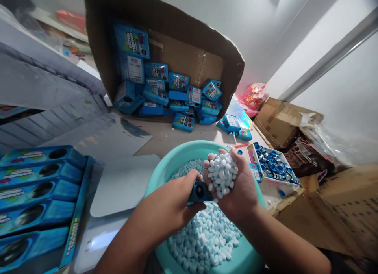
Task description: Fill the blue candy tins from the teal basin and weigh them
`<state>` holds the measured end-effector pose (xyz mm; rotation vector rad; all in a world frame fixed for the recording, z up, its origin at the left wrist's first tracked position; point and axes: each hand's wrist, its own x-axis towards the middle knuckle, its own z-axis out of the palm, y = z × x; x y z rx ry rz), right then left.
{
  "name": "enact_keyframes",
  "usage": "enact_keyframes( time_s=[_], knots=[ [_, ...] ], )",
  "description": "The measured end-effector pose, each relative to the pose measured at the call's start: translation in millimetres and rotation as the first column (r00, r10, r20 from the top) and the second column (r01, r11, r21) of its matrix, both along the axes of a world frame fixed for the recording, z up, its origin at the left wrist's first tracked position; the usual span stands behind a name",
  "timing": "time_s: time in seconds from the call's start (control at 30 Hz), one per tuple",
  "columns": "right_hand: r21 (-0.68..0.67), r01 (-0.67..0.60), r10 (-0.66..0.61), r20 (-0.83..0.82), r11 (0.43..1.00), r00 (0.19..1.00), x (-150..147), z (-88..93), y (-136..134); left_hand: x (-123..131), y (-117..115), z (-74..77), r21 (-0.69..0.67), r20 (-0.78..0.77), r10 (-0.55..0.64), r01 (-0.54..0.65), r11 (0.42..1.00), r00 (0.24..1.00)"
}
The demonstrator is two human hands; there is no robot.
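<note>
My left hand grips a small blue candy box whose dark round opening faces me. Beside it, my right hand is cupped, palm up, around a heap of small white candies. The box's far end is close against the heap. Both hands are over a turquoise basin, which holds many more pale blue and white candies. Part of the basin's contents is hidden under my hands and forearms.
Behind the basin, a cardboard box lies tipped with several blue candy boxes inside. Open blue boxes stand in a display tray at left, next to a scale. A carton of blue caps sits right; brown cartons lie beyond.
</note>
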<state>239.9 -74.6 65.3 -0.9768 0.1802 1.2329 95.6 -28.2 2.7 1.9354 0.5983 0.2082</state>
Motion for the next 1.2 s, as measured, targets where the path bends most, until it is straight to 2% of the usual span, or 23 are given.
enact_keyframes(
  time_s=[0.17,0.43,0.8,1.2],
  knots=[
    [-0.010,-0.024,0.025,0.041,1.000,0.999,-2.2,-6.9,-1.1,-0.7,-2.1,-4.3,0.005,0.011,-0.004,0.004,1.000,1.000],
    [0.103,-0.155,0.139,0.149,0.983,0.979,-2.2,-12.9,-3.8,-1.8,-3.1,-6.7,0.037,-0.023,-0.020,0.021,0.999,1.000],
    [0.205,-0.217,0.132,0.363,0.954,0.923,-6.9,-15.7,-8.2,-2.0,-3.6,-6.8,0.042,-0.006,-0.034,0.034,0.999,0.999],
    [0.239,-0.216,0.088,0.454,0.947,0.887,-9.6,-15.5,-11.3,-0.8,-1.9,-1.0,0.020,0.110,-0.004,0.001,1.000,0.994]
  ],
)
